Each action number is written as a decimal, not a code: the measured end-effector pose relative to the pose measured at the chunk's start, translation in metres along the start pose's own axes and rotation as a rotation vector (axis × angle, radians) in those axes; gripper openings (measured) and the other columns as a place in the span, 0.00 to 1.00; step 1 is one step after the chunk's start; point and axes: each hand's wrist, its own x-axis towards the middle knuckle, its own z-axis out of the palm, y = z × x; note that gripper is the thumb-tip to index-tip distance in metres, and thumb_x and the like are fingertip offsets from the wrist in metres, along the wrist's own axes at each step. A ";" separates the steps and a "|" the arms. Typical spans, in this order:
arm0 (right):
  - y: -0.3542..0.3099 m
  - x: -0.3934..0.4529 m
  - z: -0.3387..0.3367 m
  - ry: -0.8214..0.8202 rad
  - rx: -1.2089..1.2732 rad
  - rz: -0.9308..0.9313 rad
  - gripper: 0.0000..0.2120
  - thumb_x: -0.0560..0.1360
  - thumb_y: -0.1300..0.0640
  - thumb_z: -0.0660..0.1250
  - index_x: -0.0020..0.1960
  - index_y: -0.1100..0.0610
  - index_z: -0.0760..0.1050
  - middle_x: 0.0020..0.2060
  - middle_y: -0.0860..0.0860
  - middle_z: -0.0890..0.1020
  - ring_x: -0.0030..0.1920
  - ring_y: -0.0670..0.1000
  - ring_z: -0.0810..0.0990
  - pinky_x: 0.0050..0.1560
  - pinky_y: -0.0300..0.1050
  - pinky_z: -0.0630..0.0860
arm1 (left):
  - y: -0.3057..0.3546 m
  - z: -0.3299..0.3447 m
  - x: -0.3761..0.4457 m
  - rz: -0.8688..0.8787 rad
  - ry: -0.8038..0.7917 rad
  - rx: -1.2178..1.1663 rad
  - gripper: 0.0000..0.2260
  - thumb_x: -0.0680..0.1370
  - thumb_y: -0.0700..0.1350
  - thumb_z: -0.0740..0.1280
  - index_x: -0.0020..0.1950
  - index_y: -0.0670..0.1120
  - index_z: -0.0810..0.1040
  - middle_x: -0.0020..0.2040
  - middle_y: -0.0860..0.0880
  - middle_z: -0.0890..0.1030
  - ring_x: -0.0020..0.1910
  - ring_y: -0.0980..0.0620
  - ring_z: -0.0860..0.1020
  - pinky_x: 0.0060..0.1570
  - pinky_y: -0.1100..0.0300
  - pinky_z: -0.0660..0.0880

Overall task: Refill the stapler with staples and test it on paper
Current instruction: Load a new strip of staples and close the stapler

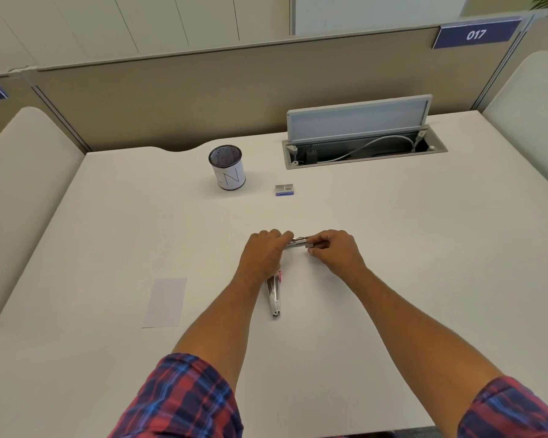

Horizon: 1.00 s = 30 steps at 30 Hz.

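Stapler: I see the opened pink-and-silver metal stapler (274,292) at mid-desk, one arm lying towards me, the other between my hands.
Left hand: my left hand (263,252) is closed on the stapler's hinge end.
Right hand: my right hand (334,249) pinches the magazine's tip.
Staples: small purple staple box (284,190) beyond, near the mesh pen cup (227,167).
Paper: white slip of paper (165,302) left, apart.

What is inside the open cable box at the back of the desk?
Inside the cable box, under its raised lid, a grey cable curves across and a dark plug sits at the left. The lid and rim cover the rest.
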 end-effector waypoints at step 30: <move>-0.013 0.011 -0.015 -0.083 -0.164 -0.358 0.06 0.73 0.57 0.77 0.50 0.52 0.87 0.42 0.42 0.82 0.41 0.42 0.78 0.46 0.34 0.73 | 0.014 -0.015 -0.018 -0.061 0.211 -0.540 0.14 0.76 0.37 0.69 0.54 0.51 0.69 0.41 0.52 0.81 0.37 0.45 0.77 0.36 0.47 0.77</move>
